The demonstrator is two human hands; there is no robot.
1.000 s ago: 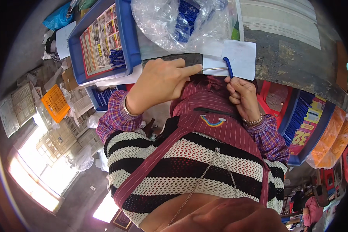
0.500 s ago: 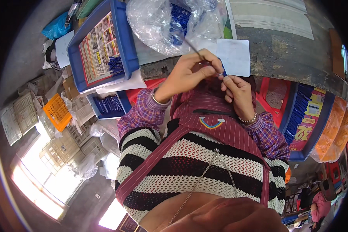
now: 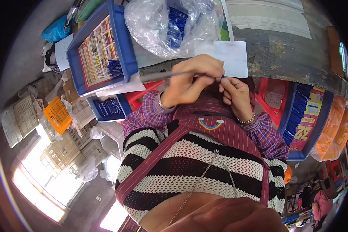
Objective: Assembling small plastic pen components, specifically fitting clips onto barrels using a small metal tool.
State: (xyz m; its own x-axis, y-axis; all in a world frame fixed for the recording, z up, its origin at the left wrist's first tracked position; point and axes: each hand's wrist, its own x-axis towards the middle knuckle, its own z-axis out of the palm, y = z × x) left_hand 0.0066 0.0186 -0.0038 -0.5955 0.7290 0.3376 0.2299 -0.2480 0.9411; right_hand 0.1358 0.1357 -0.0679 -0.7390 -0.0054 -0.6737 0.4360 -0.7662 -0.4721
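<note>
Above the wooden bench edge, in front of my apron, my two hands meet. My left hand (image 3: pixel 195 79) is closed around a thin greyish rod (image 3: pixel 164 74), smeared by motion, which sticks out toward the left. Finger and thumb of my right hand (image 3: pixel 237 94) pinch a small dark-blue piece (image 3: pixel 222 76), mostly covered by the fingertips. Whether the rod touches the piece is hidden behind my left fingers. Just beyond the hands lies a white sheet of paper (image 3: pixel 231 58). A clear plastic bag (image 3: pixel 150 27) holds many small blue parts (image 3: pixel 177 24).
At left stands a large blue tray (image 3: pixel 126 42) lined with newspaper, with blue pieces in it. A smaller blue tray (image 3: pixel 121 115) of thin blue sticks sits below. To the right are a blue tray (image 3: pixel 324 116) of long blue pieces, a red stool (image 3: pixel 263 94) and orange bags (image 3: pixel 332 131).
My left hand has turned, swinging the rod from pointing up and away to pointing left. My right hand stays nearly in place, and less of the blue piece shows.
</note>
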